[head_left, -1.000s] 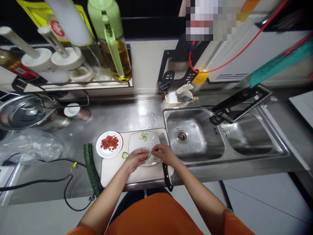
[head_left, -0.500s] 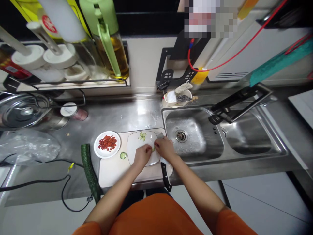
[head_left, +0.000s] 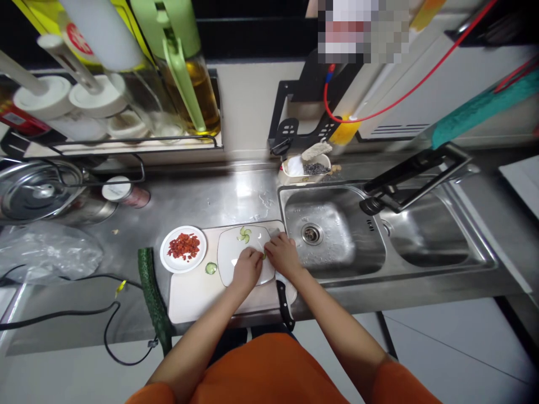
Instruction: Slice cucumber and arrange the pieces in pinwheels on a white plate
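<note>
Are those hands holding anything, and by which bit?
A small green piece shows between the left hand and right hand, over the white plate; I can't tell whether or where it's held.

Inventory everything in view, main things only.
Cutting board: 1, cream, counter
Square plate: 1, white, on board
Cucumber slices: several, green, square plate
Cucumber piece: 1, green, on board
Round plate: 1, white, board's corner
Chopped bits: many, red, round plate
Whole cucumber: 1, green, left of board
Knife handle: 1, black, board's right
Sink: 1, silver, right
Faucet: 1, black, over sink
Oil bottle: 1, green-topped, shelf
Pot: 1, silver, left
Left hand, right hand: 2, bare, at square plate
</note>
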### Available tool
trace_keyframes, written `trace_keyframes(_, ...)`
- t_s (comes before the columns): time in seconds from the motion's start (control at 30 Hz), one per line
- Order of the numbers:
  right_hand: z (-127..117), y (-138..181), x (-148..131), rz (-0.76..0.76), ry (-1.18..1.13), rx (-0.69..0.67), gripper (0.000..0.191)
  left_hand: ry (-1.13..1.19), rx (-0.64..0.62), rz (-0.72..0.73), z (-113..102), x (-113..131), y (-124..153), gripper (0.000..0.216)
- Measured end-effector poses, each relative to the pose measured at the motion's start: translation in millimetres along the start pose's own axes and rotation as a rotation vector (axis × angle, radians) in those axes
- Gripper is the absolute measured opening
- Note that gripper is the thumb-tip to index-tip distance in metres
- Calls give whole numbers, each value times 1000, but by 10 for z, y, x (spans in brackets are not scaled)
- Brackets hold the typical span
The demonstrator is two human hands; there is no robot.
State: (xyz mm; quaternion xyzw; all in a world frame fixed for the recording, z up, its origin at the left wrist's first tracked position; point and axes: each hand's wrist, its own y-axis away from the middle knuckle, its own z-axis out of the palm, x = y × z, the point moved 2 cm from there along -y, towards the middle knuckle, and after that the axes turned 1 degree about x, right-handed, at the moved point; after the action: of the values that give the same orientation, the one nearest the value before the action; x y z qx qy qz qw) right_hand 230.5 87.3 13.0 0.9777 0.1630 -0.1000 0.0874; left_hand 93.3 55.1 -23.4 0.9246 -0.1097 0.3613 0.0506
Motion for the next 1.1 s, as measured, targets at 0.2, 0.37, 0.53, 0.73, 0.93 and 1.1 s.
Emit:
trace_keyframes(0.2,47,298,-38,106,2,62,24,-48,30,109,36,-32,35,20)
trace_keyframes(0.37,198,541,-129,94,48,-35,38,-54,49,232,42,-75,74,23)
trace_keyframes(0.53,248,549,-125,119,61,-59,42,-63,60,269,41,-78,57,25)
trace_keyframes(0.73,255,526,-120,127,64,-48,40,-72,64,261,48,-61,35,25)
trace_keyframes(0.93,241,511,-138,133,65,-79,40,-84,85,262,39,-55,32,24)
trace_keyframes(1.1,234,501,-138,135,68,-78,41,-97,89,258,35,-53,30,23)
